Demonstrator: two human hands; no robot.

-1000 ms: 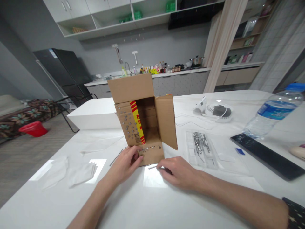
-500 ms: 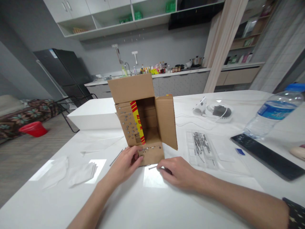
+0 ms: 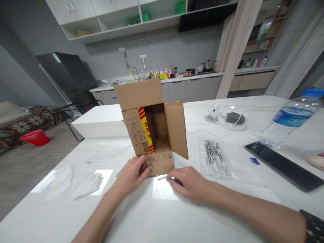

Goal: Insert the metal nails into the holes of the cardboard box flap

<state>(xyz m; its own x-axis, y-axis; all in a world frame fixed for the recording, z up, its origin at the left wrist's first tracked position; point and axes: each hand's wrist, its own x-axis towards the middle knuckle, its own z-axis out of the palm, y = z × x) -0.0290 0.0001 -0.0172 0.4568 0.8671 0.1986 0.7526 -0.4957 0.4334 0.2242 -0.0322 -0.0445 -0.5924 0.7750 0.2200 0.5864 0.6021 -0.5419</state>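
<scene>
A brown cardboard box [image 3: 152,125] stands on the white worktop [image 3: 162,216], its open side facing the viewer, flaps spread. Red-and-yellow tape runs down its left flap. Nail heads stud the left and bottom flaps. One thin nail [image 3: 162,177] lies just before the box.

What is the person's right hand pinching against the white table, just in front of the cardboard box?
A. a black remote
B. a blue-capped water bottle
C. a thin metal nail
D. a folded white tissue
C: the right hand pinches a thin metal nail lying on the table in front of the cardboard box, whose lower flap the left hand touches.
</scene>
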